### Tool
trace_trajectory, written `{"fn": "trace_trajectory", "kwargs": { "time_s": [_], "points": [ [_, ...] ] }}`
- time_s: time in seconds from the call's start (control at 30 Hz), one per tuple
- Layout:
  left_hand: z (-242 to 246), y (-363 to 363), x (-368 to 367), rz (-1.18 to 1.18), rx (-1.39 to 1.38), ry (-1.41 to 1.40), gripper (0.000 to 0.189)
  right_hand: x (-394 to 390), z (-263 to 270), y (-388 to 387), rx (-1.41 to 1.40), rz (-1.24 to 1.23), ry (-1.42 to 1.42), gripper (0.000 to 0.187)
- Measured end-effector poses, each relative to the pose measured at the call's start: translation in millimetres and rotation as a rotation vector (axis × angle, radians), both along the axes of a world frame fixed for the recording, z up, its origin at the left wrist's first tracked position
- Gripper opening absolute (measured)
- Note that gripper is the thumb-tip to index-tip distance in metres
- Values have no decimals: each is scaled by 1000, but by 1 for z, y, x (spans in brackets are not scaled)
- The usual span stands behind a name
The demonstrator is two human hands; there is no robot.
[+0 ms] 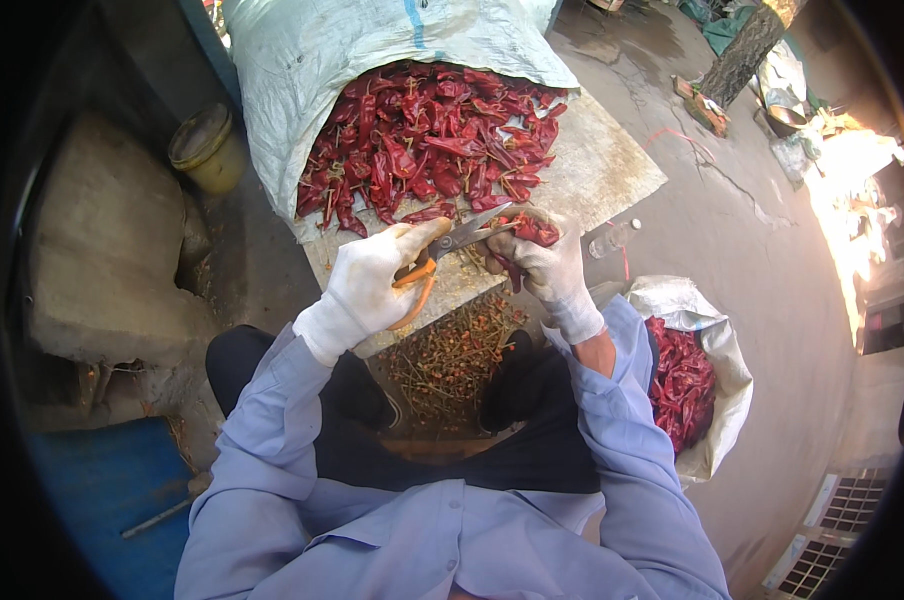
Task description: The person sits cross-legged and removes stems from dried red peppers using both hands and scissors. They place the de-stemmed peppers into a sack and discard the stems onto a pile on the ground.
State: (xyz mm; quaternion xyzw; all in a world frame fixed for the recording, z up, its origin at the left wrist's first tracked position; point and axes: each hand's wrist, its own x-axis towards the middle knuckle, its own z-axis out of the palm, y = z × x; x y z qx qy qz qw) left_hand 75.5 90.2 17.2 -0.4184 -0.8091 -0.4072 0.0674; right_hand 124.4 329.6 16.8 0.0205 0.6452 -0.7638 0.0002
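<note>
My left hand (373, 281), in a white work glove, grips the orange handles of a pair of scissors (458, 238). The blades are parted and reach to the dried red chili peppers (536, 229) held in my gloved right hand (546, 259). One more chili hangs below the fingers of that hand. Just beyond both hands, a heap of dried red chilies (437, 139) spills from the mouth of a white woven sack (302, 82) onto a pale board (609, 165). Cut stems (452, 352) lie in a pile on the ground between my feet.
To my right stands an open white sack (733, 375) of red chilies. A clear plastic bottle (611, 241) lies beside the board. At the left are a yellowish bucket (210, 150) and a large, pale covered block (114, 247). A tree trunk (748, 56) rises at the upper right.
</note>
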Motion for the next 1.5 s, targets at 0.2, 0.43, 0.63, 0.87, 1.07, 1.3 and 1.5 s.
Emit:
{"fn": "trace_trajectory", "kwargs": {
  "time_s": [0.2, 0.43, 0.63, 0.87, 1.07, 1.3, 1.5],
  "points": [
    [-3, 0, -1, 3, -24, 37, 53, -1, -1, -2, 1, 11, 2, 21],
    [-11, -9, -3, 71, 44, 107, 43, -2, 2, 0, 91, 3, -33, 21],
    [-41, -61, -31, 412, -590, -95, 26, -10, 0, 14, 125, -114, 34, 21],
    [-94, -86, -44, 635, -984, -305, 37, -11, 5, 14, 188, -124, 77, 29],
    [-94, -63, -58, 522, -995, -327, 38, -9, 12, 15, 138, -150, 83, 24],
    [-75, -13, -114, 746, -641, -202, 69, -8, 12, 15, -2, -170, 62, 22],
    [-107, 14, -143, 830, -657, -171, 48, -11, 10, 7, -6, -174, 38, 28]
  ]
}}
